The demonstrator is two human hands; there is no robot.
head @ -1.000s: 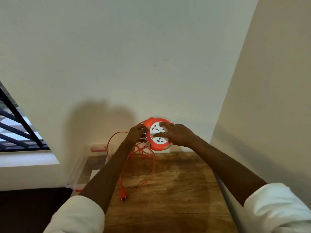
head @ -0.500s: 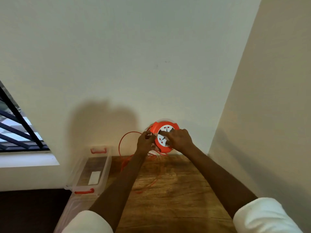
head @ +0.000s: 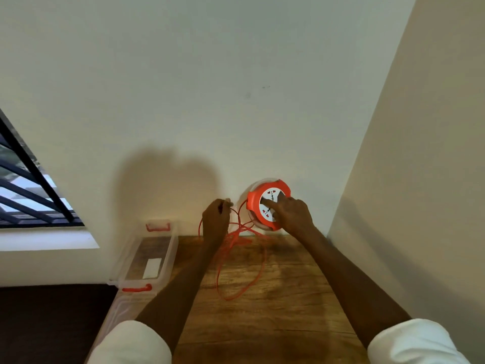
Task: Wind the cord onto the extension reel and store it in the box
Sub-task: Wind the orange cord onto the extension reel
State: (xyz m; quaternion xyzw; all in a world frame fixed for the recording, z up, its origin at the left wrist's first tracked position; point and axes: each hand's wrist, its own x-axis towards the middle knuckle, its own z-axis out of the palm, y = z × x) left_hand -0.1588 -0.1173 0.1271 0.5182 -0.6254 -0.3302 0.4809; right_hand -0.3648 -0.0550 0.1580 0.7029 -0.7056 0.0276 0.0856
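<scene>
Head view: right hand (head: 291,214) presses fingers on the raised reel (head: 267,203); left hand (head: 216,219) fingers pinch the cord (head: 236,258).

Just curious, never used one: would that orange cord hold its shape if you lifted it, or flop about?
Likely floppy: the cord lies in loose, uneven loops on the table and sags between the left hand and the reel. It looks thin, so probably light and apt to tangle.

It looked like a room in a home: plain cream plastered walls (head: 236,88) met in a corner at 1 o'clock, a barred window (head: 29,190) with a white sill sat at 9 o'clock, and a wood-grain counter (head: 275,311) carried a clear plastic storage box (head: 168,258) with red handles at 7 o'clock.
</scene>
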